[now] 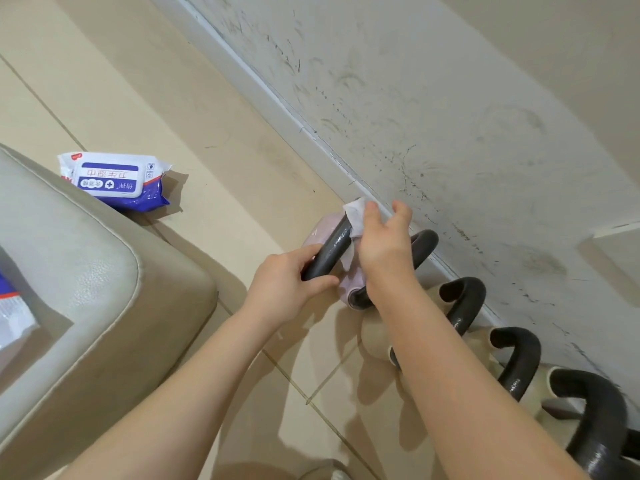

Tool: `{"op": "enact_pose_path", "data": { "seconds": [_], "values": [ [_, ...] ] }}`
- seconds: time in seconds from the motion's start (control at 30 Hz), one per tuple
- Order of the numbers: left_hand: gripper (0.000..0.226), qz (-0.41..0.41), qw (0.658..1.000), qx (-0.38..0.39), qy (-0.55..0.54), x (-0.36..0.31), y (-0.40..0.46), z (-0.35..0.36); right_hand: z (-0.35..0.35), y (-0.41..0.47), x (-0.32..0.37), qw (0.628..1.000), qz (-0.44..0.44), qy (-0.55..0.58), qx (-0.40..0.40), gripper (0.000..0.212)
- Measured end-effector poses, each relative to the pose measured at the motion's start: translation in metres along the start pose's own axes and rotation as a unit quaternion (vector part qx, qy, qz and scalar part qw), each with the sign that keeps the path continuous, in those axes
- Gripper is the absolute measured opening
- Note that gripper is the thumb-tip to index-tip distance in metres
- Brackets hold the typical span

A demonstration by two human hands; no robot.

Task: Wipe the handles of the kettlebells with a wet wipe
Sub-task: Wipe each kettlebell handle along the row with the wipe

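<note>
Gripping the near end of the dark handle, the left hand is closed round it with thumb below and fingers over the top, steadying the pink kettlebell on the floor. The handle's long axis runs from that grip up and away toward the wall, and the right hand sits at its far end, closed over a white wet wipe that is folded around the bar. So the wipe lies beyond the left hand along the bar, and the bare stretch between the two hands looks like the part left to rub; the right hand would probably need to slide the wipe back along the axis toward the left grip.

Further right, a row of other kettlebells with dark looped handles stands along the wall, seemingly not yet wiped. To the left, past the padded seat, the pack of wipes lies on the floor, well apart from both hands.
</note>
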State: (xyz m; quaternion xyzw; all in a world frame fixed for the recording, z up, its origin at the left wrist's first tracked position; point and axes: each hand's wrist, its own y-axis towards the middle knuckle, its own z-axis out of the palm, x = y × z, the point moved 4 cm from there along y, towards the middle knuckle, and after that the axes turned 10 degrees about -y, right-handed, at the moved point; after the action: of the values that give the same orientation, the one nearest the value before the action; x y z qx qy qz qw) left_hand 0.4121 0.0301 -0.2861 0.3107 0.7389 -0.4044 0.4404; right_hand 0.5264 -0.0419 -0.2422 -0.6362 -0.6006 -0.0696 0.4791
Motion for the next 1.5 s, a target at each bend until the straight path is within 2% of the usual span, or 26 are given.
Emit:
{"op": "enact_pose_path", "data": {
  "seconds": [0.07,0.17,0.23,0.3,0.37,0.43,0.47,0.5,0.57,0.6,0.63,0.7,0.73,0.77,0.8,0.9,0.97,1.0,1.1,1.13,1.2,1.23,1.33,1.4,1.5],
  "values": [
    [0.031,-0.001,1.000,0.001,0.003,-0.001,0.004,-0.001,0.002,0.000,-0.008,0.994,0.044,0.102,-0.014,0.046],
    [0.033,-0.004,1.000,0.003,0.009,-0.004,0.006,-0.001,-0.002,0.008,-0.012,0.994,-0.003,0.093,-0.056,0.031],
    [0.032,-0.005,1.000,0.002,0.012,-0.004,0.005,-0.001,-0.004,0.008,-0.014,0.993,-0.077,0.049,-0.069,0.027],
    [0.031,-0.005,1.000,0.002,0.008,-0.004,0.004,-0.001,-0.004,0.001,-0.011,0.976,-0.203,-0.026,-0.077,0.026],
    [0.015,-0.011,1.000,0.005,0.007,-0.002,0.004,-0.001,0.007,-0.010,-0.008,0.929,-0.333,-0.156,-0.043,0.032],
    [0.021,-0.009,1.000,0.007,0.021,-0.001,0.002,-0.002,0.015,-0.012,-0.008,0.843,-0.442,-0.306,0.023,0.044],
    [0.018,-0.014,1.000,0.009,0.026,0.001,0.001,-0.002,0.014,-0.004,-0.009,0.816,-0.459,-0.349,0.047,0.047],
    [0.014,-0.012,1.000,0.009,0.027,0.000,0.001,-0.003,0.009,0.006,-0.005,0.816,-0.444,-0.364,0.066,0.045],
    [0.033,-0.017,1.000,0.007,0.016,-0.002,-0.001,-0.004,-0.003,0.025,0.005,0.877,-0.350,-0.316,0.089,0.035],
    [0.036,-0.019,1.000,0.005,0.016,-0.002,-0.001,-0.004,-0.003,0.030,0.006,0.894,-0.311,-0.306,0.098,0.031],
    [0.037,-0.015,1.000,0.005,0.016,-0.003,-0.002,-0.003,0.000,0.029,0.007,0.890,-0.306,-0.321,0.103,0.030],
    [0.036,-0.020,1.000,0.005,0.016,-0.002,-0.003,-0.002,0.008,0.018,0.007,0.833,-0.383,-0.389,0.089,0.039],
    [0.037,-0.019,1.000,0.007,0.020,-0.002,-0.004,-0.002,0.010,0.010,0.006,0.795,-0.443,-0.405,0.083,0.046],
    [0.037,-0.015,1.000,0.005,0.022,-0.001,-0.004,-0.003,0.008,0.006,0.004,0.774,-0.479,-0.403,0.093,0.050],
    [0.038,-0.015,1.000,0.002,0.024,-0.001,-0.004,-0.004,0.004,0.009,0.003,0.778,-0.487,-0.384,0.103,0.051],
    [0.036,-0.006,1.000,-0.006,0.026,-0.004,-0.001,-0.005,-0.003,0.022,0.004,0.864,-0.406,-0.291,0.063,0.043],
    [0.034,-0.002,0.999,-0.007,0.031,-0.008,0.003,-0.004,0.005,0.018,0.002,0.892,-0.341,-0.294,0.040,0.040],
    [0.031,-0.002,0.999,-0.008,0.034,-0.009,0.004,-0.004,0.009,0.013,0.000,0.881,-0.338,-0.329,0.036,0.045],
    [0.017,-0.004,0.999,-0.013,0.038,-0.010,0.006,-0.002,0.012,-0.004,-0.005,0.790,-0.445,-0.417,0.064,0.066],
    [0.014,-0.007,0.999,-0.012,0.031,-0.011,0.007,-0.002,0.008,-0.002,-0.004,0.783,-0.457,-0.417,0.068,0.066],
    [0.013,-0.016,1.000,-0.005,0.016,-0.012,0.009,0.000,0.000,0.006,0.000,0.820,-0.410,-0.394,0.063,0.056],
    [0.014,-0.021,1.000,0.000,0.012,-0.012,0.012,0.000,0.000,0.008,0.001,0.824,-0.391,-0.404,0.068,0.053],
    [0.010,-0.034,0.999,-0.003,0.006,-0.014,0.021,0.002,0.014,-0.010,-0.003,0.753,-0.463,-0.457,0.098,0.069],
    [0.018,-0.034,0.999,-0.008,-0.028,-0.015,0.022,0.004,0.013,-0.014,-0.008,0.743,-0.489,-0.444,0.108,0.071],
    [0.013,-0.032,0.994,0.019,-0.104,-0.017,0.021,0.010,0.002,0.002,-0.004,0.737,-0.489,-0.456,0.091,0.067]
  ]
}}
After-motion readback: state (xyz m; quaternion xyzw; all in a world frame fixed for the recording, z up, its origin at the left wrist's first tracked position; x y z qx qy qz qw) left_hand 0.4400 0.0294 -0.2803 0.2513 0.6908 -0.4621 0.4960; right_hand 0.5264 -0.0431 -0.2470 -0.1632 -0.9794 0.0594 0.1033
